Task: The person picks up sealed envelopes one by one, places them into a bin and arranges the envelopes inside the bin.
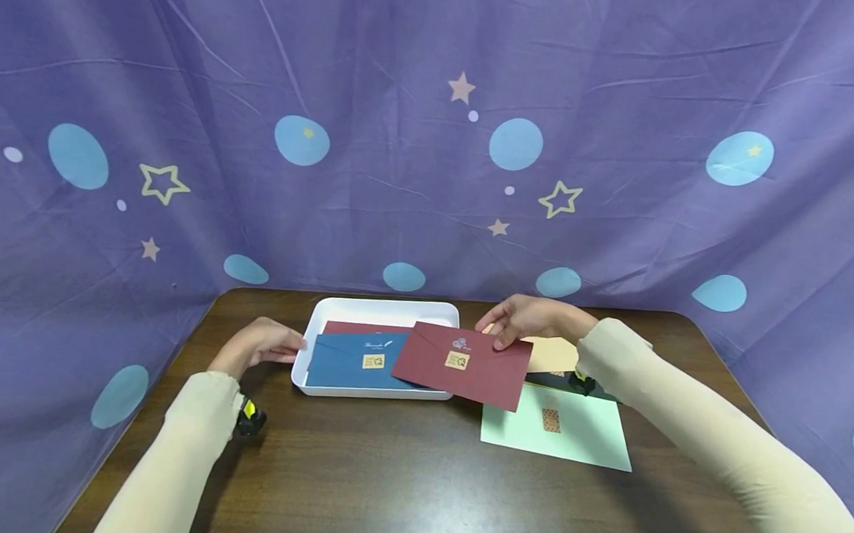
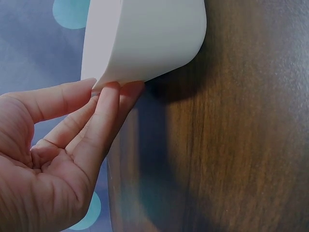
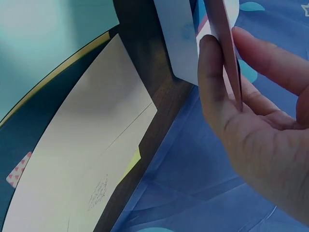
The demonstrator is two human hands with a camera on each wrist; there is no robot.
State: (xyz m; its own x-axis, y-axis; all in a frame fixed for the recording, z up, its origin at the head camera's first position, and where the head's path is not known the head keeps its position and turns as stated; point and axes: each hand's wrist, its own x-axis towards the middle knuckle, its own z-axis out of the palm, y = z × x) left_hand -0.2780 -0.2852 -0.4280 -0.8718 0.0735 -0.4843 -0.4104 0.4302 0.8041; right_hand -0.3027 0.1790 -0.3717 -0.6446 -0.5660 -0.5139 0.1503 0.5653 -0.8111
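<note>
In the head view my right hand [image 1: 531, 318] pinches a dark red envelope [image 1: 466, 367] by its upper right part, thumb on the front face. The envelope hangs tilted over the right end of a white tray [image 1: 386, 309]. At the tray's left end, my left hand [image 1: 267, 340] pinches the rim, thumb on one side and fingers on the other, as the left wrist view shows. Inside the tray a blue envelope [image 1: 345, 359] lies over another dark red envelope [image 1: 337, 328]. The right wrist view shows the held envelope [image 3: 231, 72] edge-on between thumb and fingers.
Right of the tray lie overlapping envelopes: a cream one [image 1: 552, 355], a dark one [image 1: 540, 379] and a mint green one [image 1: 581, 426] nearest the front. They rest on a brown wooden table [image 1: 378, 472]. A purple patterned cloth [image 1: 411, 204] hangs behind the table.
</note>
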